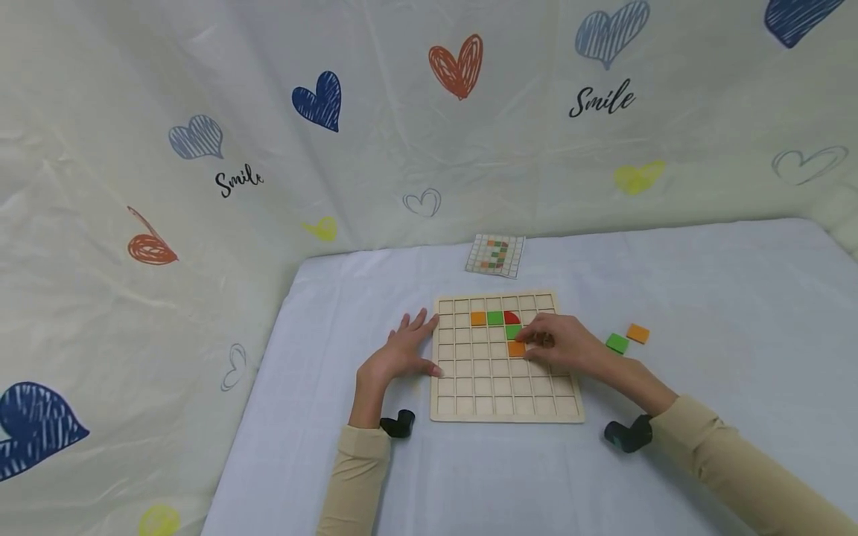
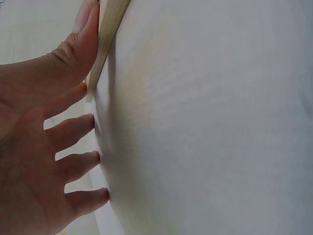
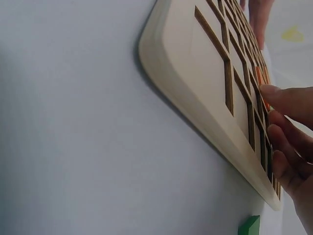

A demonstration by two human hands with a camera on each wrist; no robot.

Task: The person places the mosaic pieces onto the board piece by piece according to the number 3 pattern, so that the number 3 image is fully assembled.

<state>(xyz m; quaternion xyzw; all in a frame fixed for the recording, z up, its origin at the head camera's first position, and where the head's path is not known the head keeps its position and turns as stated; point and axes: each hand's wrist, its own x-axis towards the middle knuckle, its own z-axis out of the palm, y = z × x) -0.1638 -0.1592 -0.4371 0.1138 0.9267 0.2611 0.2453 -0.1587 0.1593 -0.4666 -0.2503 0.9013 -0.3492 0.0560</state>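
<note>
A wooden grid board (image 1: pixel 469 408) lies on the white-covered table. In its cells an orange tile (image 1: pixel 478 318), a green tile (image 1: pixel 494 318) and a red quarter-circle piece (image 1: pixel 512 318) form a row, with another green tile (image 1: pixel 512 332) below the red. Under that, my right hand (image 1: pixel 559 342) has thumb and curled fingers at the edges of an orange square tile (image 1: pixel 515 349), seen edge-on in the right wrist view. My left hand (image 1: pixel 400 352) is spread along the board's left edge, its thumb (image 2: pixel 85 46) against the rim and its other fingertips down on the cloth.
Right of the board lie a loose green tile (image 1: pixel 617 343) and a loose orange tile (image 1: pixel 638 333). A pattern card (image 1: pixel 494 256) with a coloured grid lies behind the board. Dark wrist devices (image 1: pixel 628 434) sit on both wrists. A curtain printed with hearts hangs behind.
</note>
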